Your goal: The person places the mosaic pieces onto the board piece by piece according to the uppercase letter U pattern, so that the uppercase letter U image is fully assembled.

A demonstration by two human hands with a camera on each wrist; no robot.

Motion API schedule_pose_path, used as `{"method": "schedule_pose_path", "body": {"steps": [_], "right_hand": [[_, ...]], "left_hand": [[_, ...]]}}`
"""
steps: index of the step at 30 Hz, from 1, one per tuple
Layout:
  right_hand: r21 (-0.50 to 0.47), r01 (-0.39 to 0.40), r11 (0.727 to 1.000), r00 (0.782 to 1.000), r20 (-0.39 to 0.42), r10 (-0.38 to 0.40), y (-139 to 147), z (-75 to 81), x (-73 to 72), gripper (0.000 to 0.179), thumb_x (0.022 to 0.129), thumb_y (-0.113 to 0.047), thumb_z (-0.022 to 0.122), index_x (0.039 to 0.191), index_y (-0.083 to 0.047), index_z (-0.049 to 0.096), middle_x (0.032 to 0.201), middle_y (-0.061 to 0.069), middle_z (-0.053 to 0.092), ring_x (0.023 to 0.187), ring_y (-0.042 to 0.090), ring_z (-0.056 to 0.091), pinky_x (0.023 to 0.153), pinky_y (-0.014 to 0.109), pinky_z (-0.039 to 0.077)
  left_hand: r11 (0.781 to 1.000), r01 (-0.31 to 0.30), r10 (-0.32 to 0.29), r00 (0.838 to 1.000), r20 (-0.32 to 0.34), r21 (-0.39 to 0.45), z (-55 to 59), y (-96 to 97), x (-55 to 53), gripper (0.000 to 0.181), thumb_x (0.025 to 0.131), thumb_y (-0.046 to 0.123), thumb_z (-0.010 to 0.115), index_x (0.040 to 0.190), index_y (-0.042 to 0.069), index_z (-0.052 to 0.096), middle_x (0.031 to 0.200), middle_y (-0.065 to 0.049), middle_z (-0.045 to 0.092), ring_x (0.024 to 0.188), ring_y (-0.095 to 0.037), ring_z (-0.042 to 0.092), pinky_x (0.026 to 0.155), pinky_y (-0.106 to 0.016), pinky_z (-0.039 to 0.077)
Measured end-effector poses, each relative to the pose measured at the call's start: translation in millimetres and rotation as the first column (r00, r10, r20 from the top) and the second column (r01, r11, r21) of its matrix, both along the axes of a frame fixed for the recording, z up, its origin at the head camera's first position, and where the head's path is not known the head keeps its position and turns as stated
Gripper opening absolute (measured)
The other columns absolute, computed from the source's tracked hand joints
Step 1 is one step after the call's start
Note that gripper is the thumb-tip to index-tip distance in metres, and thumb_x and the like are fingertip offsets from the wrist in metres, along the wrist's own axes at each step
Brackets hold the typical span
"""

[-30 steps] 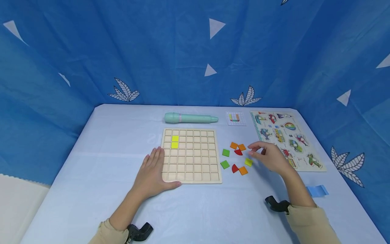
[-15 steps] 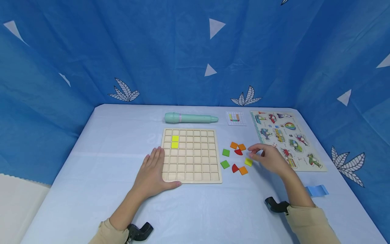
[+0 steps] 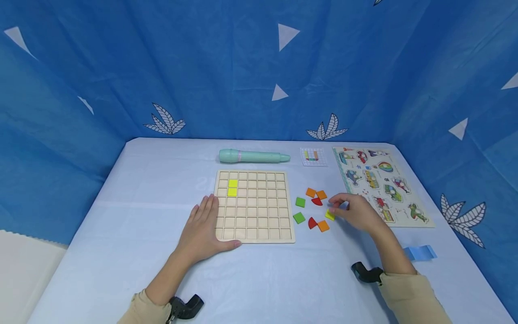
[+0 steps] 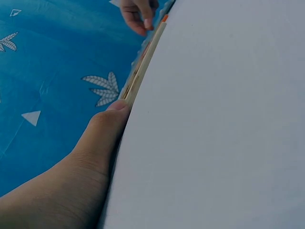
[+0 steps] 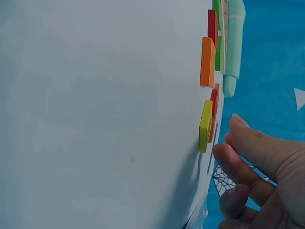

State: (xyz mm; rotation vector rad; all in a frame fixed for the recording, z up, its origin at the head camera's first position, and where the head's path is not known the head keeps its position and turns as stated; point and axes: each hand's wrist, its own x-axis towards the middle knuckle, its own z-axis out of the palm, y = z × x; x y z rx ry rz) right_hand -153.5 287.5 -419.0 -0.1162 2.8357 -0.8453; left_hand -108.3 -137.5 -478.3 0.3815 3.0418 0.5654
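Note:
My left hand (image 3: 202,236) lies flat at the near left corner of a wooden grid board (image 3: 251,220), fingers along its left side and thumb at the front edge. Two yellow squares (image 3: 232,188) fill cells in the board's upper left. To the right, my right hand (image 3: 356,211) hovers by a loose yellow square tile (image 3: 330,215), and its thumb overlaps the tile in the head view. In the right wrist view the thumb and fingers (image 5: 255,138) are loosely bent beside the yellow tile (image 5: 206,126), with a gap between them.
Between board and right hand lie green tiles (image 3: 299,218), orange tiles (image 3: 323,226) and red quarter-round pieces (image 3: 312,223). Behind them are a mint-green tube (image 3: 255,156), a pattern card (image 3: 313,157) and a picture puzzle board (image 3: 388,191). A blue strip (image 3: 421,253) lies near the right forearm.
My right hand has lowered slightly toward the loose yellow tile, its thumb now overlapping it. The left hand and the board have stayed put.

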Motion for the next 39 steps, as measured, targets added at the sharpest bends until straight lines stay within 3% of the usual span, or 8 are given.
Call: {"method": "schedule_pose_path", "body": {"steps": [18,39], "right_hand": [[0.048,-0.007,0.999,0.999,0.037,0.006,-1.9,-1.5,3.6,0.025,0.085,-0.019,0.078,0.109,-0.013,0.073,0.100,0.005,0.069,0.097,0.024,0.056,0.080,0.034,0.049],[0.076,-0.037,0.996,0.999,0.030,0.034,-5.2,-3.1,2.8,0.028,0.082,-0.019,0.081,0.108,-0.011,0.074,0.103,0.007,0.069,0.100,0.026,0.058,0.090,0.046,0.052]], "left_hand": [[1.000,0.000,0.000,1.000,-0.002,-0.004,-0.6,0.4,-0.8,0.141,0.062,0.095,0.054,0.159,0.002,0.011,0.168,-0.014,0.008,0.156,-0.031,0.005,0.125,-0.054,0.010],[1.000,-0.002,0.002,1.000,-0.002,0.003,-0.1,0.1,-0.1,0.140,0.062,0.094,0.056,0.159,0.002,0.011,0.168,-0.014,0.009,0.156,-0.031,0.006,0.125,-0.054,0.010]]}}
